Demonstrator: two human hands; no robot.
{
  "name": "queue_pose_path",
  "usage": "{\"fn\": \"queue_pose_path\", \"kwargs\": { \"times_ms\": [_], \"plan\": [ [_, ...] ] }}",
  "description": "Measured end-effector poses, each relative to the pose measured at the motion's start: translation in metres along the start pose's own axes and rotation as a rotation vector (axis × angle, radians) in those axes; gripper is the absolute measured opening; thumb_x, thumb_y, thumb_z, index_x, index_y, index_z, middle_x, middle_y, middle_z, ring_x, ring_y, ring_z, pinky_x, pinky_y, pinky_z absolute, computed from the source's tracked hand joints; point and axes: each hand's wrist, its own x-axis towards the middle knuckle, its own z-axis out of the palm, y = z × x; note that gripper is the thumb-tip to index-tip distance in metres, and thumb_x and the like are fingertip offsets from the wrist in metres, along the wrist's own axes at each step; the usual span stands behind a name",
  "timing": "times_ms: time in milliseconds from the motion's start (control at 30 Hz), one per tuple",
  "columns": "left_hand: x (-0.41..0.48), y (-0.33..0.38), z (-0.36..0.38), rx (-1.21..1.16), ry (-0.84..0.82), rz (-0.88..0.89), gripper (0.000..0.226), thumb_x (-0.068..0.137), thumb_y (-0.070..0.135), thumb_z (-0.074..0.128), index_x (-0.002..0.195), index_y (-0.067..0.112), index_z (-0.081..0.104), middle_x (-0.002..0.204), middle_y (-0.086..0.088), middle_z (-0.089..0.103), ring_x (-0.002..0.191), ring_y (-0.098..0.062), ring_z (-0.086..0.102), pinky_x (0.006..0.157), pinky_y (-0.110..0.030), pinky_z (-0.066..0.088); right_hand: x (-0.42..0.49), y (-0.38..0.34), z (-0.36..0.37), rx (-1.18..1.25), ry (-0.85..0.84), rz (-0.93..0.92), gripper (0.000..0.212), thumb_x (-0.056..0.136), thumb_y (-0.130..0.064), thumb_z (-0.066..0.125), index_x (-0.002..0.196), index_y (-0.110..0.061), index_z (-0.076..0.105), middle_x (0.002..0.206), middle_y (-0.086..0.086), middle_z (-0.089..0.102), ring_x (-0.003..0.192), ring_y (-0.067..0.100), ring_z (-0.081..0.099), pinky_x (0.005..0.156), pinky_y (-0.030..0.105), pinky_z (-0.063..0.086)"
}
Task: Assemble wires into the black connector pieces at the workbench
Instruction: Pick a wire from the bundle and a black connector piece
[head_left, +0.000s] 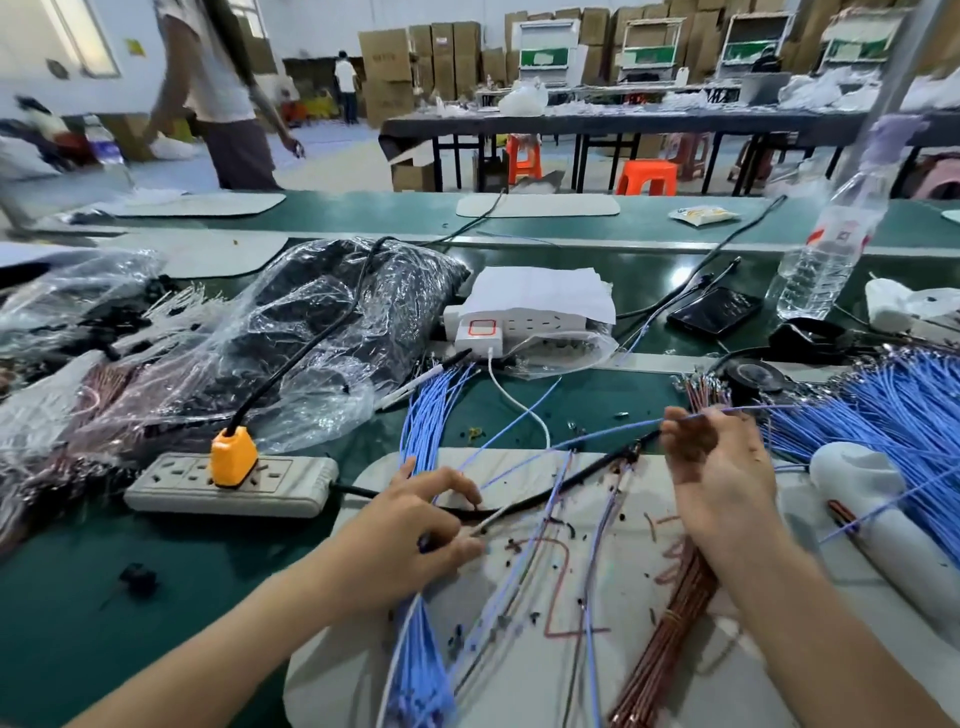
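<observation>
My right hand (714, 467) is raised above the white work mat (519, 649) and pinches a thin blue wire (748, 409) that runs off to the right. My left hand (421, 525) rests low on the mat's left edge, fingers curled around a thin wire end (488, 522) beside a black cable (571, 480). A bundle of blue wires (426, 415) passes under my left hand. A large heap of blue wires (893, 405) lies at the right, and a tied brown wire bundle (670, 634) under my right wrist. A small black connector piece (137, 578) lies on the green bench at left.
A white power strip (228, 480) with an orange plug (234, 454) sits left of the mat. Clear plastic bags (311, 332) of black parts fill the left. A white socket box (498, 322), a phone (714, 309), a water bottle (826, 244) and black tape (753, 375) lie behind.
</observation>
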Motion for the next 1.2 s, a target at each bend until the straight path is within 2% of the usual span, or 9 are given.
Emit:
{"fn": "queue_pose_path", "kwargs": {
  "times_ms": [167, 233, 433, 533, 633, 767, 900, 1000, 1200],
  "plan": [
    [-0.013, -0.017, -0.016, 0.127, -0.007, 0.033, 0.050, 0.087, 0.058, 0.045, 0.056, 0.019, 0.053, 0.129, 0.020, 0.047, 0.124, 0.004, 0.035, 0.110, -0.022, 0.020, 0.011, -0.015, -0.014, -0.010, 0.043, 0.059, 0.027, 0.101, -0.017, 0.030, 0.124, -0.009, 0.043, 0.061, 0.006, 0.071, 0.050, 0.016, 0.067, 0.045, 0.019, 0.052],
    [-0.018, -0.015, -0.026, 0.092, 0.008, 0.034, 0.041, 0.086, 0.056, 0.048, 0.059, 0.026, 0.054, 0.131, 0.022, 0.046, 0.130, 0.005, 0.031, 0.107, -0.017, 0.021, 0.009, -0.011, -0.012, -0.008, 0.006, 0.098, 0.025, 0.101, -0.018, 0.030, 0.120, -0.008, 0.042, 0.061, 0.009, 0.071, 0.053, 0.019, 0.069, 0.047, 0.021, 0.054],
    [-0.004, -0.042, -0.081, 0.181, 0.628, -0.316, 0.008, 0.090, 0.003, 0.058, 0.091, 0.007, 0.065, 0.095, -0.006, 0.062, 0.081, -0.018, 0.057, 0.080, -0.031, 0.047, 0.000, 0.003, -0.007, -0.147, -0.092, 0.111, 0.030, 0.103, -0.014, 0.035, 0.086, -0.006, 0.058, 0.062, 0.006, 0.071, 0.055, 0.014, 0.069, 0.055, 0.019, 0.056],
    [0.024, -0.076, -0.095, 0.270, 0.389, -0.657, 0.025, 0.088, -0.004, 0.050, 0.106, 0.001, 0.066, 0.109, -0.016, 0.065, 0.093, -0.027, 0.059, 0.086, -0.034, 0.048, -0.003, 0.004, -0.006, -0.191, -0.082, 0.120, 0.033, 0.104, -0.025, 0.034, 0.084, -0.011, 0.056, 0.061, 0.008, 0.071, 0.052, 0.018, 0.068, 0.049, 0.022, 0.055],
    [0.056, -0.095, -0.083, 0.332, 0.215, -0.639, 0.024, 0.090, 0.002, 0.050, 0.110, 0.000, 0.063, 0.116, -0.018, 0.063, 0.108, -0.032, 0.057, 0.085, -0.032, 0.043, -0.004, 0.004, -0.005, -0.237, -0.076, 0.116, 0.028, 0.101, -0.021, 0.045, 0.082, -0.007, 0.061, 0.056, 0.003, 0.065, 0.050, 0.014, 0.061, 0.046, 0.017, 0.052],
    [0.071, -0.113, -0.071, 0.254, 0.278, -0.649, 0.020, 0.091, 0.001, 0.048, 0.106, 0.006, 0.059, 0.117, -0.016, 0.054, 0.105, -0.032, 0.055, 0.087, -0.035, 0.041, -0.005, 0.004, -0.008, -0.257, -0.101, 0.140, 0.034, 0.102, -0.021, 0.043, 0.084, -0.003, 0.065, 0.066, 0.009, 0.063, 0.049, 0.013, 0.054, 0.044, 0.015, 0.048],
    [0.073, -0.116, -0.069, 0.196, 0.385, -0.703, 0.024, 0.085, -0.004, 0.048, 0.067, 0.012, 0.047, 0.091, -0.021, 0.062, 0.077, -0.028, 0.052, 0.070, -0.031, 0.039, -0.004, 0.004, -0.007, -0.266, -0.136, 0.156, 0.036, 0.103, -0.029, 0.037, 0.087, -0.006, 0.059, 0.064, 0.012, 0.069, 0.048, 0.017, 0.064, 0.045, 0.019, 0.052],
    [0.071, -0.110, -0.072, 0.175, 0.391, -0.746, 0.022, 0.084, -0.002, 0.045, 0.067, 0.011, 0.043, 0.086, -0.021, 0.059, 0.082, -0.033, 0.055, 0.073, -0.035, 0.041, -0.003, 0.005, -0.007, -0.251, -0.130, 0.168, 0.027, 0.100, -0.019, 0.047, 0.085, -0.001, 0.060, 0.067, 0.013, 0.063, 0.046, 0.012, 0.059, 0.044, 0.017, 0.050],
    [0.066, -0.098, -0.070, 0.389, 0.299, -0.721, 0.022, 0.086, 0.001, 0.043, 0.065, 0.010, 0.044, 0.079, -0.013, 0.055, 0.072, -0.026, 0.049, 0.063, -0.037, 0.035, -0.002, 0.005, -0.007, -0.299, -0.072, 0.115, 0.043, 0.103, -0.035, 0.037, 0.071, -0.009, 0.052, 0.073, 0.009, 0.067, 0.046, 0.017, 0.053, 0.047, 0.023, 0.048]
  ]
}}
